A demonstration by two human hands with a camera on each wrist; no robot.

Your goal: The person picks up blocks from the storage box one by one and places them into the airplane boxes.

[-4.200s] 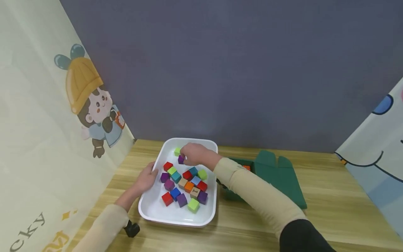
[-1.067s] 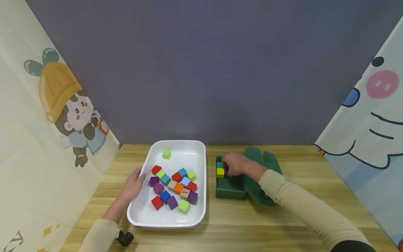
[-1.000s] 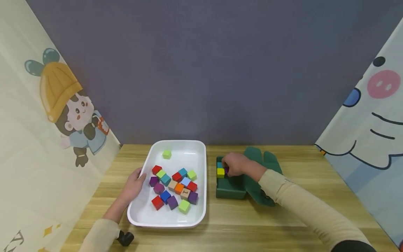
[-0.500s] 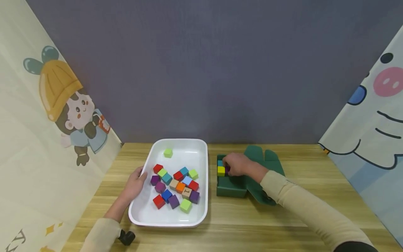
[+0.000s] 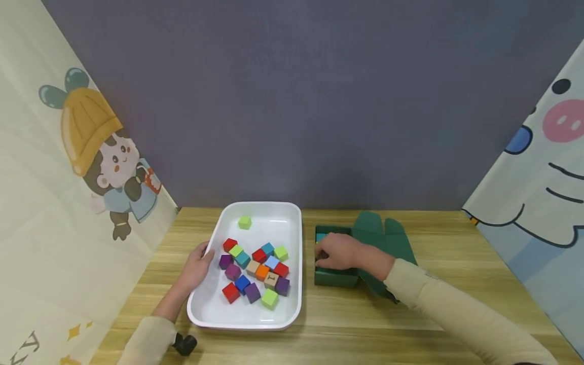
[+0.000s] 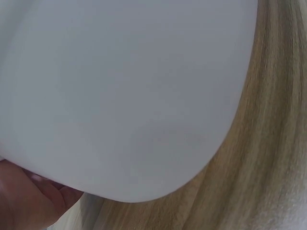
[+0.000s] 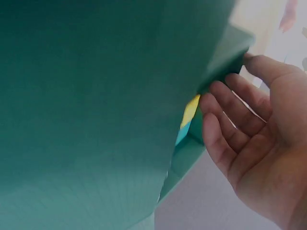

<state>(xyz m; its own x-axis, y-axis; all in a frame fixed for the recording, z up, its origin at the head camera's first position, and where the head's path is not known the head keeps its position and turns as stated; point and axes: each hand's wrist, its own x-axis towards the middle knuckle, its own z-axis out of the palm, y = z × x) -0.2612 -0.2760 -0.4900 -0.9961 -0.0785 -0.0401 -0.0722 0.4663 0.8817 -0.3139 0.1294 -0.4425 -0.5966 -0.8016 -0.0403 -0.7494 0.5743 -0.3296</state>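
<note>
My left hand (image 5: 196,268) grips the left rim of a white tray (image 5: 278,215), thumb over the edge. In the left wrist view curled fingers (image 6: 60,191) show beside the tray's outer wall (image 6: 124,96). Colored cubes lie scattered in the tray, with one lime cube (image 5: 244,222) apart at the far end. My right hand (image 5: 339,252) hovers at the opening of a green box (image 5: 337,278), fingers loosely bent. The right wrist view shows nothing between them; a yellow cube (image 7: 191,110) and a teal cube (image 7: 182,135) sit behind them. The hand hides most of the box's inside.
The box's green lid (image 5: 394,243) hangs folded out to the right, under the right forearm. Tray and box stand side by side on a wooden table (image 5: 347,324). A grey wall (image 5: 319,126) rises behind, with printed cloths at both sides.
The right hand took a purple cube from the tray's far end to the box. It has since let go and drawn slightly nearer. The left hand has kept its grip on the tray.
</note>
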